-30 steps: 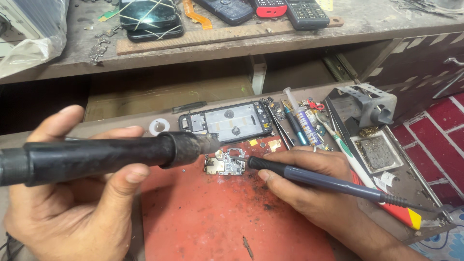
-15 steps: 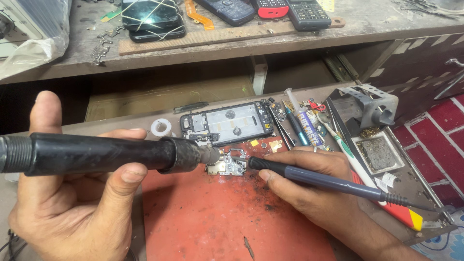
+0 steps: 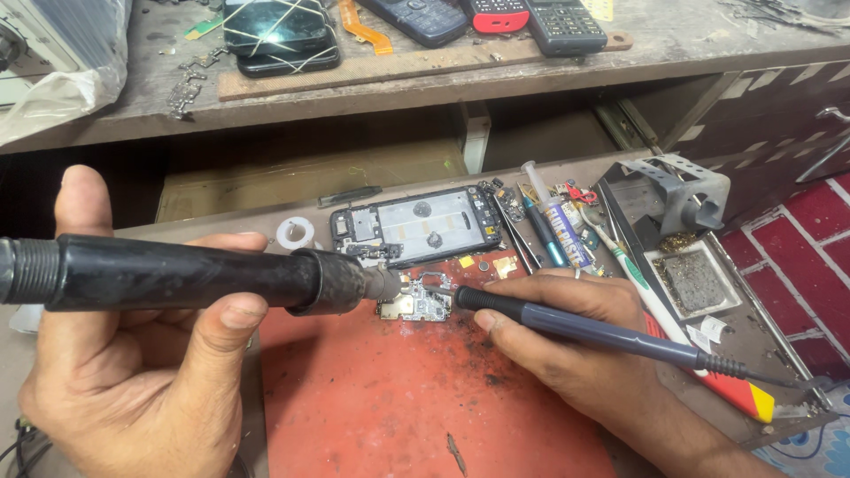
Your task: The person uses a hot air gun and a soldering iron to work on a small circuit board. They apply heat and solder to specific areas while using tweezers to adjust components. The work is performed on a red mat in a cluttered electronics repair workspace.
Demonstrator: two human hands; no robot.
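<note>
While my left hand (image 3: 133, 372) grips the hot-air wand (image 3: 204, 279) over the small circuit board (image 3: 416, 305) on the red mat (image 3: 390, 398), my right hand (image 3: 567, 327) — closed on the thin soldering iron (image 3: 602, 332) — must stay steady, tip at the board's edge.

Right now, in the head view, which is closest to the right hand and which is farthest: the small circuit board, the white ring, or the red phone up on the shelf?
From the right hand:
1. Small green-and-silver circuit board, just left of its fingertips on the red mat.
2. White plastic ring, farther left, beside the opened phone frame.
3. Red keypad phone, far up on the wooden shelf.
</note>
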